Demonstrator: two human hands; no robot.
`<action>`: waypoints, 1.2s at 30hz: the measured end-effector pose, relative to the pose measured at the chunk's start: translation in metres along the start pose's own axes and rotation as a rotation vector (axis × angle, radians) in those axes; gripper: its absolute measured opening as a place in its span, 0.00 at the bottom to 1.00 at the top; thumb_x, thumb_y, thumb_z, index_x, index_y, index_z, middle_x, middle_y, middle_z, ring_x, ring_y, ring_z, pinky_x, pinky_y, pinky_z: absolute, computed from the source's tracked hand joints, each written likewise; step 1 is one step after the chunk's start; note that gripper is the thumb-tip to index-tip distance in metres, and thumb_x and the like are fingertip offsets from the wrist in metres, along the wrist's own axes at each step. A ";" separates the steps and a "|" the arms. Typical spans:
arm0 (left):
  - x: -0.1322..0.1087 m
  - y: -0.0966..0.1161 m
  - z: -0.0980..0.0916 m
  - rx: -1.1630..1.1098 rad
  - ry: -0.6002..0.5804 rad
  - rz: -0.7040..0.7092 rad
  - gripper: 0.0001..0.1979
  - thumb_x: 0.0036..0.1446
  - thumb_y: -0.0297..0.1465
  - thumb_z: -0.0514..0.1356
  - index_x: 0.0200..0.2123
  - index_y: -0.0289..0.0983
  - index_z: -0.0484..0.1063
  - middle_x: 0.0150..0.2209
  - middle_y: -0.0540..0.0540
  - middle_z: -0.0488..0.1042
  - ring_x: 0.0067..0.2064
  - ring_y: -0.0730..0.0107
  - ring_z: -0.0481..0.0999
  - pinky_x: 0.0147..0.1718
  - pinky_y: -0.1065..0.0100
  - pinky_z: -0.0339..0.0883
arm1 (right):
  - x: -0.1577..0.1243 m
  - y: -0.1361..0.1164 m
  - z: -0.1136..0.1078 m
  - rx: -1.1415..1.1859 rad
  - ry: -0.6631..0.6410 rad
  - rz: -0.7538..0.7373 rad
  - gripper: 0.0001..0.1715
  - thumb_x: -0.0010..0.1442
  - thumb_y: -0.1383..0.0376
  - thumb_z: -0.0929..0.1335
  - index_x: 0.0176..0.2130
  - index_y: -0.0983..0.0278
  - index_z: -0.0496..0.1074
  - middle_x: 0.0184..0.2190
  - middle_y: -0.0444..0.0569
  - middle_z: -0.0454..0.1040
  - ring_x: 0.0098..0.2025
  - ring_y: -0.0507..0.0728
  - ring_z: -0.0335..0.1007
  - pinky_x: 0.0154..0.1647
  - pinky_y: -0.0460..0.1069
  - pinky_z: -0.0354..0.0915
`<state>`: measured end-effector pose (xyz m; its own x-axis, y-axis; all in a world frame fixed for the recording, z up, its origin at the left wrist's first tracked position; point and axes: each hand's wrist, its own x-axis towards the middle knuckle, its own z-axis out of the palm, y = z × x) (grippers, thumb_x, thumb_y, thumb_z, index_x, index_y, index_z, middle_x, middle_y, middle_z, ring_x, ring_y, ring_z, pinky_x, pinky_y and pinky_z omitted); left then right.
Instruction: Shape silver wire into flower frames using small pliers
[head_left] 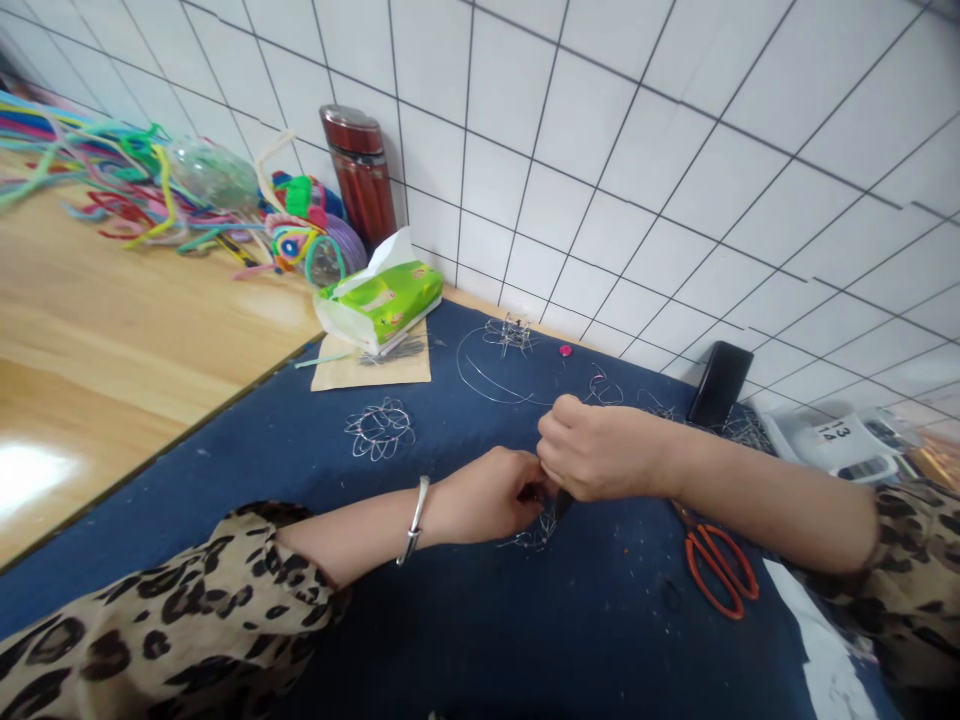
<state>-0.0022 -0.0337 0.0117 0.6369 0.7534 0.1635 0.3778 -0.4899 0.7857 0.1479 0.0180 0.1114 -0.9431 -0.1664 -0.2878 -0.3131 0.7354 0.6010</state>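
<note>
My left hand (491, 495), a silver bangle on its wrist, is closed with its fingers pinched around a bent wire piece (534, 535). Loops of that wire show below the fingertips. Right against it, my right hand (596, 450) is also closed, its fingers bent in; a thin silver wire (491, 396) curves across the mat up to its knuckles. What lies between the fingertips is mostly hidden. A small dark object (562, 507) shows just under the right fingers, its kind unclear. To the left lies a flower-shaped wire ring (380, 430).
On the blue mat (480, 640) are orange-handled scissors (721, 570), another wire form (511, 332) and a pink bead-like disc (565, 351). Behind stand a green tissue pack (386, 300), a red thermos (360, 175) and a black phone-like object (720, 383). Colourful pipe cleaners (150, 200) lie left.
</note>
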 end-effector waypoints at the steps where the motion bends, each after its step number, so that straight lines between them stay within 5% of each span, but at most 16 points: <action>1: 0.000 0.000 0.000 -0.004 0.003 -0.006 0.08 0.47 0.20 0.54 0.27 0.33 0.71 0.28 0.47 0.75 0.27 0.71 0.72 0.25 0.72 0.59 | 0.000 0.000 0.000 0.004 0.001 0.002 0.11 0.57 0.71 0.60 0.25 0.65 0.65 0.24 0.46 0.64 0.28 0.54 0.57 0.29 0.52 0.43; 24: 0.000 0.002 -0.001 -0.089 -0.004 0.003 0.10 0.47 0.19 0.54 0.30 0.35 0.74 0.30 0.48 0.76 0.30 0.73 0.72 0.28 0.74 0.62 | 0.000 0.003 0.000 0.101 -0.026 0.007 0.14 0.59 0.72 0.58 0.26 0.65 0.67 0.24 0.46 0.65 0.27 0.54 0.57 0.27 0.52 0.42; 36: 0.002 -0.002 0.001 -0.182 0.003 -0.143 0.07 0.48 0.24 0.56 0.32 0.36 0.71 0.28 0.51 0.73 0.27 0.75 0.69 0.25 0.75 0.60 | -0.026 0.015 0.019 0.219 -0.128 0.243 0.12 0.60 0.73 0.60 0.27 0.63 0.66 0.24 0.44 0.64 0.29 0.52 0.53 0.30 0.51 0.42</action>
<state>-0.0011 -0.0315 0.0098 0.5832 0.8111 0.0445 0.3367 -0.2912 0.8954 0.1695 0.0461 0.1134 -0.9611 0.1043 -0.2559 -0.0370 0.8692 0.4931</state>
